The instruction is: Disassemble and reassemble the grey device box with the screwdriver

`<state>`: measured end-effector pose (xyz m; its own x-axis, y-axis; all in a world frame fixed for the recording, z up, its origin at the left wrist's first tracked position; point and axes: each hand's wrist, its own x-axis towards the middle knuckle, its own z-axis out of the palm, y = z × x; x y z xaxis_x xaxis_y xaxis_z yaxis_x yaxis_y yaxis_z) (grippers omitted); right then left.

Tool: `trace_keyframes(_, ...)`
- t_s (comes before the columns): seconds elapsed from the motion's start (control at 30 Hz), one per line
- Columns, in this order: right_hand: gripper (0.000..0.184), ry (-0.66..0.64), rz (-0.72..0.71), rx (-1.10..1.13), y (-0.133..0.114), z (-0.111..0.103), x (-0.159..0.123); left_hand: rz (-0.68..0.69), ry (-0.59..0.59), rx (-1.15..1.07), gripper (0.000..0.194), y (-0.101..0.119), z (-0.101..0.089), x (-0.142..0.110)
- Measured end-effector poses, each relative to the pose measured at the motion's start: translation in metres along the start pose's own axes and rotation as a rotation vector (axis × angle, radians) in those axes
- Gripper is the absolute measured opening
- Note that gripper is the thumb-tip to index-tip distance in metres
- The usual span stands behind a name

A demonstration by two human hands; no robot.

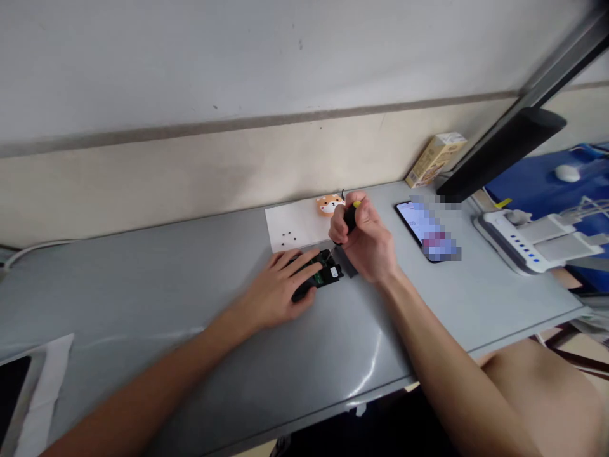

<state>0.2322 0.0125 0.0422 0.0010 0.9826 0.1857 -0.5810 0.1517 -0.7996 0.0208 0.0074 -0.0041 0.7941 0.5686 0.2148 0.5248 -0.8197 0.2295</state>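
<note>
While the right hand (368,244) grips a rounded handle (351,218), green circuitry (318,278) shows.

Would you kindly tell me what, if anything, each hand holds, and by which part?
The right hand grips a screwdriver by its black handle; the left hand holds a black device, fingers across its top.
</note>
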Motion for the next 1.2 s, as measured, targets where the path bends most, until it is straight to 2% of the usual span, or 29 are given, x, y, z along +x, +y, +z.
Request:
trace_keyframes(0.2,0.044,0.034,0.032,-0.044,0.0,0.006,0.001,-0.007,-0.013,-0.001,0.04,0.001,-0.001,0.0)
trace_keyframes(0.33,0.048,0.064,0.011,-0.049,0.0,0.01,-0.001,0.002,0.003,-0.005,0.04,0.001,-0.001,0.0)
trace_keyframes(0.5,0.047,0.015,0.022,-0.027,0.0,0.008,-0.003,0.003,0.023,-0.008,0.043,0.001,0.001,-0.001)
trace_keyframes(0.7,0.044,0.06,-0.001,-0.061,0.001,0.011,-0.002,0.005,-0.004,-0.005,0.041,-0.001,0.0,-0.001)
trace_keyframes(0.87,0.042,-0.004,0.02,-0.027,0.002,0.01,-0.002,0.002,-0.011,-0.01,0.041,-0.002,0.001,-0.001)
trace_keyframes(1.2,0.041,-0.013,0.015,-0.007,0.003,0.009,-0.001,-0.018,0.01,-0.059,0.045,0.0,-0.001,0.001)
